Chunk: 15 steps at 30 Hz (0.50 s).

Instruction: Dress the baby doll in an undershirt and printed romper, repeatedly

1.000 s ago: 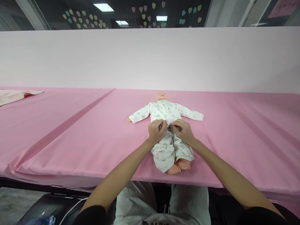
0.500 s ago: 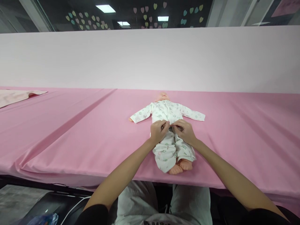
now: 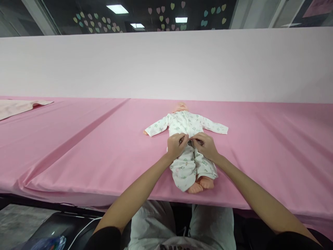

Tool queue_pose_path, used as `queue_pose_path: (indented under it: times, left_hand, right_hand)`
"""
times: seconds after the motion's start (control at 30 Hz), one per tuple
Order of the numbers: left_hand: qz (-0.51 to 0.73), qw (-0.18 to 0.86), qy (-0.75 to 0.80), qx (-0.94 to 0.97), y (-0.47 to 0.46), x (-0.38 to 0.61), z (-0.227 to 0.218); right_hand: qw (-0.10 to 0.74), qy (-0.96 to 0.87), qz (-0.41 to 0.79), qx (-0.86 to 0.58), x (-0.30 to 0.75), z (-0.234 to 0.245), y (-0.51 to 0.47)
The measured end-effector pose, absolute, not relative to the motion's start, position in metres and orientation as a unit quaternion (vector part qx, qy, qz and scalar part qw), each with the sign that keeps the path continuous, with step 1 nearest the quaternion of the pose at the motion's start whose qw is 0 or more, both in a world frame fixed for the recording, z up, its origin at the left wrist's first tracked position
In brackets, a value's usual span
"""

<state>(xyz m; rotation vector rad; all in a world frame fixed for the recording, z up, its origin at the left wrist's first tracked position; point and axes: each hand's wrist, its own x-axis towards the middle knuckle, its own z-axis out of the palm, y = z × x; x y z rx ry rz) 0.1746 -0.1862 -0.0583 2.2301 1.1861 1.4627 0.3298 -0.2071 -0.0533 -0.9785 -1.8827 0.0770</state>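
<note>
A baby doll [image 3: 182, 107] lies on its back with its feet toward me, arms spread to the sides. It wears a white patterned romper [image 3: 183, 173] that covers its arms and legs, with a front opening down the middle. My left hand [image 3: 177, 145] pinches the romper's front edge at the doll's waist. Close beside it, my right hand [image 3: 205, 145] pinches the facing edge, the fingertips of both hands nearly meeting. A small dark gap shows under the fingers. Whether a fastener sits between the fingertips is hidden.
A pink sheet [image 3: 85, 156] with a few creases covers the table. At the far left lies a pale folded cloth [image 3: 20, 107]. A white partition [image 3: 166, 66] stands behind the table. Below left are a black chair [image 3: 59, 227] and a white cable [image 3: 83, 229].
</note>
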Motion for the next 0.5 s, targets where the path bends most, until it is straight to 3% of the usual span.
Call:
queue_pose_path:
  times: [0.5]
  left_hand:
    - [0.495, 0.102, 0.407, 0.760, -0.1849, 0.1753, -0.0590]
  right_hand:
    - [0.485, -0.774, 0.028, -0.407, 0.3294, -0.0522, -0.2078]
